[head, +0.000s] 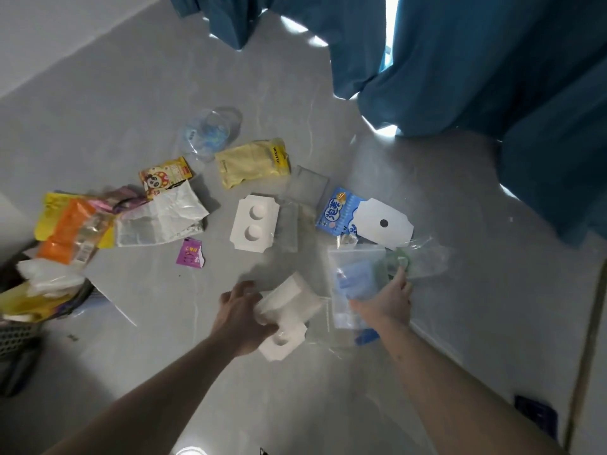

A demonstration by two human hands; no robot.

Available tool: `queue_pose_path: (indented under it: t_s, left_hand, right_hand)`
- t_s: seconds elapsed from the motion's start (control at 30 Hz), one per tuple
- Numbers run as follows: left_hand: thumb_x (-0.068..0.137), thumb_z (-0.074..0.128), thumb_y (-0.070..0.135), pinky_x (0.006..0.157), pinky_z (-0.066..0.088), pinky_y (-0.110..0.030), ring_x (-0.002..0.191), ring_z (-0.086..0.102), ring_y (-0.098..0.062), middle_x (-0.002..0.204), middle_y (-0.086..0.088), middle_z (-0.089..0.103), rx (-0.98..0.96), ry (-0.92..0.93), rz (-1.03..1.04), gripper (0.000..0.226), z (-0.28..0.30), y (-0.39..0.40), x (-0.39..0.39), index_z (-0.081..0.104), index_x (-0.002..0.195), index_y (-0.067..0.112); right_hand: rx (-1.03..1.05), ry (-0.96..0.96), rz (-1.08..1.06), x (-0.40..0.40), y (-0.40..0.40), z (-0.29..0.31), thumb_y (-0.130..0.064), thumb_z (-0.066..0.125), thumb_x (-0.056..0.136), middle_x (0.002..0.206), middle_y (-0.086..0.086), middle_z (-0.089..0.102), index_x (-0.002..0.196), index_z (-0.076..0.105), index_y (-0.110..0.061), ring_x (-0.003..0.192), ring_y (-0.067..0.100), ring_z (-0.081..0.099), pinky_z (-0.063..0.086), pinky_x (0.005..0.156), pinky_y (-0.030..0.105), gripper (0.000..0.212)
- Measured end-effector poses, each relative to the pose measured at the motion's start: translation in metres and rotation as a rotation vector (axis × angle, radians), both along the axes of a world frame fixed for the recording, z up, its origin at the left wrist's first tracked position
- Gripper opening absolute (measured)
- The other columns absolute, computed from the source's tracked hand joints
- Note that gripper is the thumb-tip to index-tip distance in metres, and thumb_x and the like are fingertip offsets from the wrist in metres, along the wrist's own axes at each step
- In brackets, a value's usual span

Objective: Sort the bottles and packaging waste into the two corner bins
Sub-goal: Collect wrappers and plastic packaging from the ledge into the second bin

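Gathering step — left hand (pixel 244 318) grips a white moulded tray (pixel 285 318), right hand (pixel 386 303) pinches a clear zip bag (pixel 353 284), both just above the floor (pixel 328 389). Next — carry them to the bin (pixel 19 336) at left.

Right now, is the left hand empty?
No, the left hand grips a white moulded packaging insert just above the floor, its fingers curled around the insert's edge.

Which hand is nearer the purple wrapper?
Left. The left hand is just below-right of the purple wrapper; the right hand is far to its right.
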State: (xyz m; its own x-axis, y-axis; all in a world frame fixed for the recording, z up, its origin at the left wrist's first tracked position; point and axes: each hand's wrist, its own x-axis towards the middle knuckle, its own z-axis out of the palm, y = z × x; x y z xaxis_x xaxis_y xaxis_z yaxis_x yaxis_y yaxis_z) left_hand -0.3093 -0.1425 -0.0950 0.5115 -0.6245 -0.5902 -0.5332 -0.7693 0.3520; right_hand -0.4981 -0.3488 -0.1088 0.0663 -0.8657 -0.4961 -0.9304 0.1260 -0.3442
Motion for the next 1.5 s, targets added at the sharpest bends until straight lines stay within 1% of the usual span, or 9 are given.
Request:
queue_pose_path:
  t_s: [0.1,0.2,0.3,0.4,0.63,0.77,0.9,1.13,1.5]
  left_hand:
    - [0.070,0.077,0.055,0.103,0.038,-0.032,0.121,0.050,-0.025,0.131,0.003,0.055,0.032,-0.006,0.020,0.062,-0.010,-0.006,-0.006,0.060,0.124,0.029]
    - [0.067,0.075,0.052,0.089,0.051,-0.035,0.110,0.060,-0.030,0.110,0.003,0.069,0.020,0.050,0.140,0.058,-0.011,-0.004,-0.008,0.062,0.119,0.029]
    - [0.062,0.074,0.056,0.092,0.051,-0.038,0.113,0.058,-0.028,0.120,0.003,0.063,-0.002,0.016,0.109,0.064,-0.015,0.007,-0.011,0.062,0.119,0.029]
    - [0.063,0.079,0.055,0.100,0.048,-0.041,0.119,0.050,-0.026,0.132,0.003,0.050,0.003,-0.011,0.058,0.075,-0.015,0.015,-0.020,0.059,0.128,0.026]
    - [0.065,0.081,0.037,0.086,0.054,-0.040,0.110,0.059,-0.033,0.123,-0.003,0.062,0.008,-0.022,0.168,0.063,-0.010,0.014,-0.041,0.060,0.123,0.023]
    - [0.059,0.081,0.030,0.076,0.054,-0.036,0.102,0.065,-0.032,0.110,-0.004,0.069,0.007,-0.022,0.213,0.061,-0.010,0.007,-0.042,0.062,0.117,0.023]
    - [0.066,0.080,0.021,0.065,0.051,-0.033,0.086,0.063,-0.030,0.096,-0.003,0.066,-0.013,0.040,0.322,0.049,-0.003,0.007,-0.049,0.058,0.110,0.022]
    - [0.069,0.080,0.021,0.060,0.042,-0.027,0.078,0.064,-0.030,0.079,-0.001,0.066,-0.102,0.055,0.457,0.027,0.037,0.041,-0.072,0.067,0.093,0.024]
    - [0.078,0.075,0.018,0.070,0.054,-0.033,0.081,0.067,-0.026,0.086,-0.003,0.071,-0.306,0.144,0.913,0.026,0.225,0.135,-0.165,0.071,0.104,0.016]
  right_hand:
    - [0.061,0.003,0.052,-0.004,0.002,-0.005,-0.031,0.088,0.067,0.147,0.013,0.050,0.153,0.028,-0.012,0.129,0.035,0.054,0.046,0.100,0.041,0.106]
    - [0.052,0.004,0.115,-0.007,0.007,-0.004,-0.033,0.082,0.075,0.121,0.013,0.068,0.124,0.057,-0.008,0.109,0.036,0.065,0.051,0.085,0.038,0.060]
    - [-0.007,-0.038,0.120,-0.019,0.008,0.006,-0.026,0.074,0.080,0.098,0.021,0.073,0.098,0.070,-0.001,0.094,0.040,0.068,0.053,0.076,0.039,0.031]
    - [-0.117,-0.024,0.083,-0.046,0.007,0.017,-0.028,0.072,0.078,0.085,0.025,0.070,0.086,0.070,0.006,0.086,0.040,0.068,0.054,0.073,0.040,0.035]
    - [0.034,0.289,0.086,-0.133,0.026,0.002,-0.046,0.077,0.078,0.120,0.020,0.062,0.115,0.068,0.000,0.117,0.037,0.053,0.045,0.094,0.039,0.060]
    - [0.001,0.254,-0.020,-0.139,0.040,-0.002,-0.049,0.082,0.073,0.118,0.020,0.058,0.109,0.067,-0.011,0.114,0.038,0.048,0.046,0.092,0.042,0.054]
    - [0.029,0.091,-0.171,-0.142,0.035,-0.004,-0.031,0.083,0.079,0.122,0.031,0.056,0.118,0.053,0.000,0.107,0.044,0.059,0.051,0.083,0.043,0.058]
    - [0.121,0.166,0.145,-0.170,0.047,0.010,-0.038,0.067,0.089,0.116,0.018,0.070,0.115,0.068,-0.007,0.107,0.036,0.068,0.052,0.080,0.035,0.040]
    - [0.135,-0.062,0.245,-0.190,0.087,0.203,-0.022,0.063,0.090,0.124,0.022,0.066,0.121,0.065,-0.001,0.115,0.039,0.062,0.049,0.089,0.035,0.037]
